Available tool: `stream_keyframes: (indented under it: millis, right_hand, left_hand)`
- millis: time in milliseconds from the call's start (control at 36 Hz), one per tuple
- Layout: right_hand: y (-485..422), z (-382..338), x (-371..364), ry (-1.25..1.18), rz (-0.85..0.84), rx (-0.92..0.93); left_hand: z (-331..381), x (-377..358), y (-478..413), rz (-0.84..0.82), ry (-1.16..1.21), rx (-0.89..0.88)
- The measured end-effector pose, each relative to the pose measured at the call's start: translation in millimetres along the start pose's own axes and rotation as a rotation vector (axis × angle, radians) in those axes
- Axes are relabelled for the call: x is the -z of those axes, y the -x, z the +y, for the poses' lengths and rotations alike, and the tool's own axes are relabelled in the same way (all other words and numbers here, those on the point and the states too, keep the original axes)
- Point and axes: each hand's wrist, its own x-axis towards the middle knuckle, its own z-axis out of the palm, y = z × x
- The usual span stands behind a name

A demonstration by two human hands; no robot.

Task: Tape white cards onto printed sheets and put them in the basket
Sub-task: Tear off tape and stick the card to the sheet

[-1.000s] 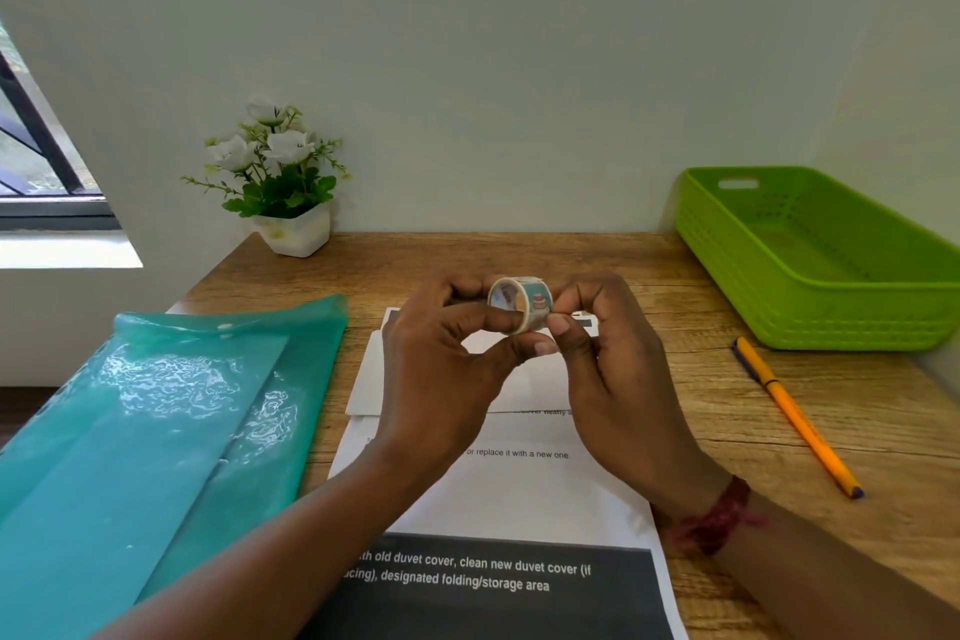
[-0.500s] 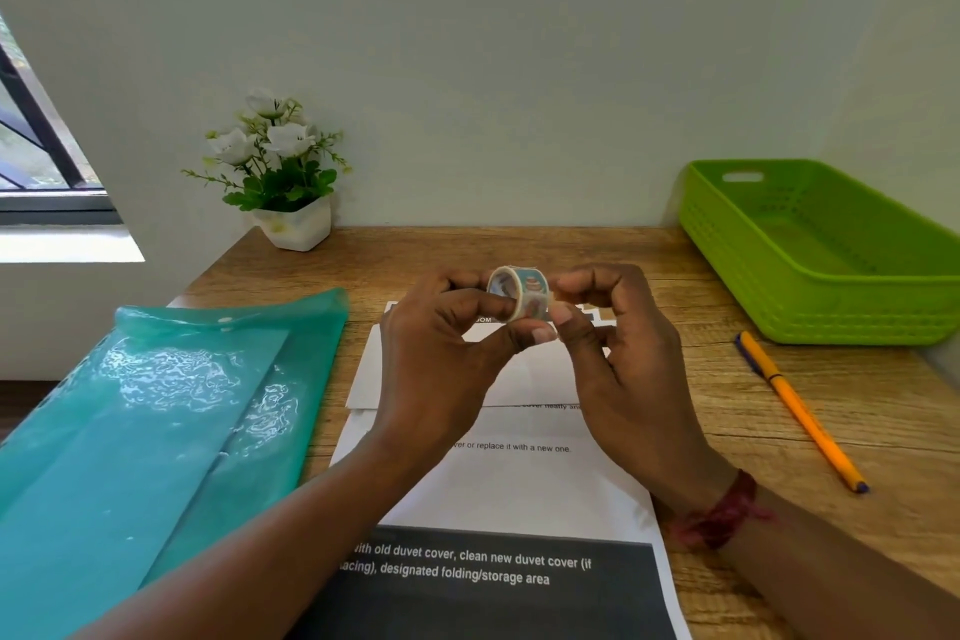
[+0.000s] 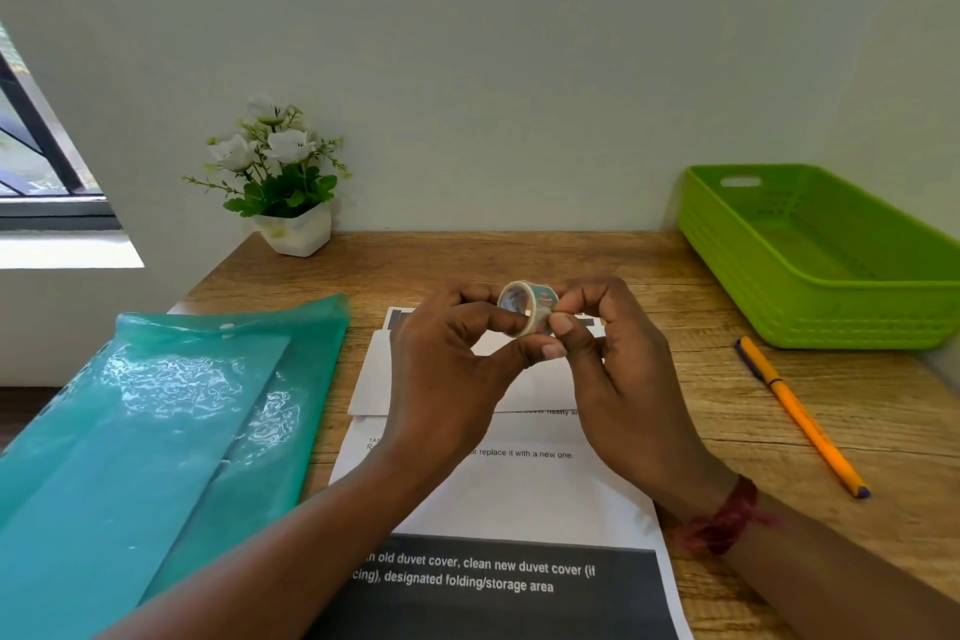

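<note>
I hold the one roll of patterned tape [image 3: 527,307] up in the air above the white card [image 3: 371,374], its open core tilted toward me. My left hand [image 3: 447,379] pinches it between thumb and forefinger, and my right hand [image 3: 623,379] pinches the roll's right rim with thumb and fingertip, the other fingers curled behind. One card lies across the upper part of one printed sheet [image 3: 519,499] on the wooden desk [image 3: 727,431]. One green basket [image 3: 831,333] sits at the far right corner, well apart from the tape; inside it I see only its perforated floor. One orange pen [image 3: 800,416] lies just in front of it. At my left lies a teal plastic folder [image 3: 156,457]; I cannot tell what it contains. One potted plant [image 3: 280,182] stands by the wall.
</note>
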Motion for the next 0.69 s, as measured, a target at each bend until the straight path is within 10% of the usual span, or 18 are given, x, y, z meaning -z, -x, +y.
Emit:
stream_keyframes:
  millis: [694]
  right_hand:
    - [-2.3,-1.0,5.1,-0.02,0.026,-0.025]
  left_hand:
    - [5.7,3.8,-2.9,-0.125,0.062,0.168]
